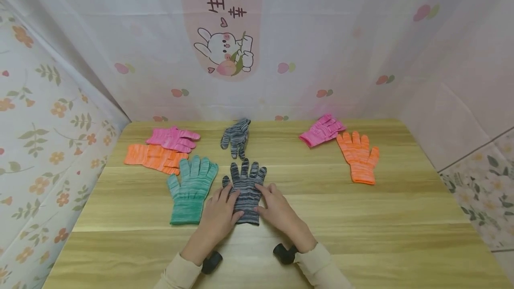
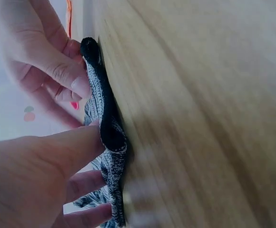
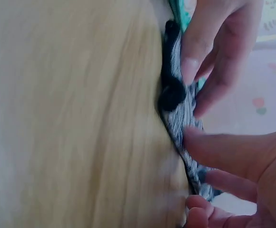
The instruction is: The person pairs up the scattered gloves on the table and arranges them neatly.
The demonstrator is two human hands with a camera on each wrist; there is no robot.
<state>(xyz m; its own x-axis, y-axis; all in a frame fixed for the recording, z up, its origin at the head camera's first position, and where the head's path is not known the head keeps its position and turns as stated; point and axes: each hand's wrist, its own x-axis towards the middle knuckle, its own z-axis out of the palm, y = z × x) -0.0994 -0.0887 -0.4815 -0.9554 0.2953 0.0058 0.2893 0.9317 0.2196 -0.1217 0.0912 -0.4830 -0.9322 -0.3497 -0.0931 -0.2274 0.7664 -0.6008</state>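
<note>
In the head view a grey-and-black striped knit glove point(image 1: 246, 195) lies palm-flat on the wooden table, its fingers spread away from me. My left hand point(image 1: 218, 211) rests on its left side, with the thumb by the cuff. At the opposite edge, my right hand point(image 1: 279, 208) touches the glove with thumb and fingertips. The wrist views show the dark cuff point(image 2: 110, 114) from low down, slightly raised in folds, with thumbs pressing on top. A teal glove point(image 1: 192, 191) lies just left of my left hand. Another grey glove point(image 1: 236, 137), bunched up, lies beyond the striped one.
At the back left, a pink glove point(image 1: 173, 139) partly overlaps an orange glove point(image 1: 154, 157), which touches the teal one. A second pink glove point(image 1: 322, 130) and a second orange glove point(image 1: 360, 158) lie at the back right. A printed curtain point(image 1: 321, 48) hangs behind the table point(image 1: 381, 235).
</note>
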